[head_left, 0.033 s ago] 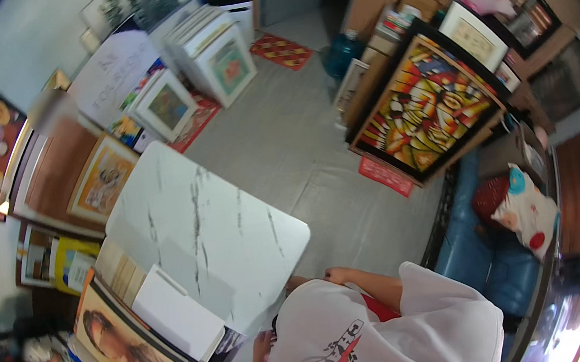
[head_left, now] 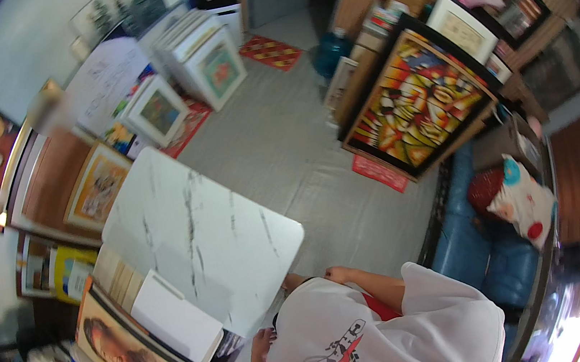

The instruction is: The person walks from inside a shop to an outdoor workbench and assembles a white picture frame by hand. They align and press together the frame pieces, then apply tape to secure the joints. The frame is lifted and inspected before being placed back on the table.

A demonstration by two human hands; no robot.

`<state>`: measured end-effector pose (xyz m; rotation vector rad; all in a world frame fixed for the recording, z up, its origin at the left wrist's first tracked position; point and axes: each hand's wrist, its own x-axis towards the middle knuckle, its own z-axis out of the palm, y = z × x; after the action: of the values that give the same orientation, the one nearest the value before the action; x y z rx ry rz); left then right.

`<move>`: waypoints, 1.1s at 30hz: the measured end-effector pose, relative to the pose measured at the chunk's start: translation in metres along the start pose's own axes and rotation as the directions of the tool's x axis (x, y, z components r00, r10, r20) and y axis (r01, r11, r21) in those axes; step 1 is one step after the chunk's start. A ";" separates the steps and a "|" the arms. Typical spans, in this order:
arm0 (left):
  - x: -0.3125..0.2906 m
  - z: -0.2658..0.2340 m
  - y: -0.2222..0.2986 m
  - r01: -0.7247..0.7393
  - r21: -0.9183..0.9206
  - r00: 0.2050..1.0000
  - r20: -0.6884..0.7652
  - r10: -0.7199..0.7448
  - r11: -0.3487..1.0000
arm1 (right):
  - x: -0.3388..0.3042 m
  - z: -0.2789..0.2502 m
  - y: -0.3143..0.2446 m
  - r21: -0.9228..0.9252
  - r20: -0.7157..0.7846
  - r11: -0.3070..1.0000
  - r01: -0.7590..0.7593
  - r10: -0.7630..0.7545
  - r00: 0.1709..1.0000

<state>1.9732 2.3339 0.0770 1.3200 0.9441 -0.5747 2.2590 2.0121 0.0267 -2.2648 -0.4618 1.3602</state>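
Note:
My left hand (head_left: 262, 338) hangs at the left side of my white T-shirt (head_left: 402, 326), its fingers loosely bent and apart, holding nothing that I can see. My right hand (head_left: 338, 274) rests in front of my body, close to the shirt's upper edge, with the fingers curled in; nothing shows in them. Red cloth (head_left: 380, 307) shows beside the right forearm. Left of both hands stands a white marble-patterned table (head_left: 202, 228), its rounded corner nearest my right hand. A white box-like thing (head_left: 176, 318) and a portrait picture (head_left: 126, 353) lie at its near left end.
Framed pictures (head_left: 218, 67) stand against the far wall. A large colourful framed painting (head_left: 422, 103) leans at the right, near a blue water bottle (head_left: 331, 53). A blue sofa (head_left: 461, 250) with a cushion (head_left: 523, 203) lies along the right. Grey floor (head_left: 278, 139) runs between.
The whole view has shifted slightly, so the table and pictures sit a little further left. Both hands keep nearly the same pose.

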 end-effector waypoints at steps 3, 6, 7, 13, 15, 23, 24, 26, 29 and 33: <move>0.023 0.015 0.045 -0.042 0.151 0.982 0.187 0.013 0.988 | -0.043 0.006 0.053 0.142 -0.206 0.983 -0.113 0.141 0.968; 0.039 0.038 0.086 -0.086 0.189 0.964 0.264 0.034 0.978 | -0.077 0.009 0.093 0.204 -0.225 0.935 -0.289 0.332 0.916; 0.044 0.046 0.096 -0.085 0.174 0.956 0.290 0.031 0.981 | -0.086 0.012 0.102 0.264 -0.197 0.917 -0.299 0.355 0.914; 0.069 0.103 0.161 -0.113 0.245 0.943 0.331 0.027 0.963 | -0.096 -0.016 0.144 0.348 0.060 0.840 -0.417 0.424 0.904; 0.081 0.124 0.194 -0.174 0.319 0.936 0.347 0.057 0.932 | -0.086 -0.042 0.160 0.195 -0.125 0.946 -0.258 0.285 0.950; 0.186 0.230 0.360 -0.360 0.357 0.875 0.450 0.178 0.862 | -0.052 -0.211 0.246 0.606 -0.305 0.753 -0.258 0.519 0.799; 0.191 0.239 0.374 -0.374 0.313 0.888 0.392 0.239 0.873 | -0.045 -0.234 0.251 0.705 -0.286 0.662 -0.254 0.594 0.752; 0.204 0.254 0.408 -0.337 0.183 0.924 0.252 0.287 0.923 | -0.030 -0.284 0.256 0.615 -0.420 0.757 -0.222 0.552 0.721; 0.215 0.255 0.440 -0.316 0.153 0.944 0.150 0.294 0.936 | 0.006 -0.347 0.248 0.475 -0.512 0.861 -0.181 0.438 0.739; 0.249 0.243 0.451 -0.186 0.274 0.981 0.111 0.161 0.943 | 0.061 -0.395 0.214 0.244 -0.481 0.949 -0.199 0.297 0.825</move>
<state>2.5319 2.2253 0.1101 1.6039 0.6813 -0.6419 2.6484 1.7801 0.0277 -2.4601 0.1448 0.7970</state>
